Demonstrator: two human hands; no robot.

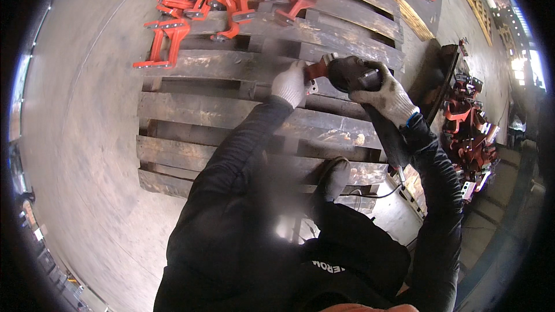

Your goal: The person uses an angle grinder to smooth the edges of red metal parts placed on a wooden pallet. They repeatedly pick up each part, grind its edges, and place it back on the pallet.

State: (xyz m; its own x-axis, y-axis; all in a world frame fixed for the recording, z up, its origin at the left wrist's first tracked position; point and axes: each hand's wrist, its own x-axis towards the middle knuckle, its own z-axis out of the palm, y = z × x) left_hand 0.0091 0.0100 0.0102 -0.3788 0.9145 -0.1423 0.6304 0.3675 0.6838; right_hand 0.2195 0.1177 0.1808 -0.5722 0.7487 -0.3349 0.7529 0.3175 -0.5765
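Bracket (317, 70) pinched in left grip (291, 84); grinder (354, 74) in right grip (386, 97).

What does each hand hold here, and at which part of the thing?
The left hand holds a small red metal part by its near end. The right hand holds a dark angle grinder, its grip around the tool's body behind the head.

Illumination is dim and flat. Strong glare enters from bright openings far right of the wooden pallet (243, 112), overexposing that edge. Fisheye distortion bends the pallet boards; black vignette surrounds the frame. Below the pallet, dark clothing appears blurred.
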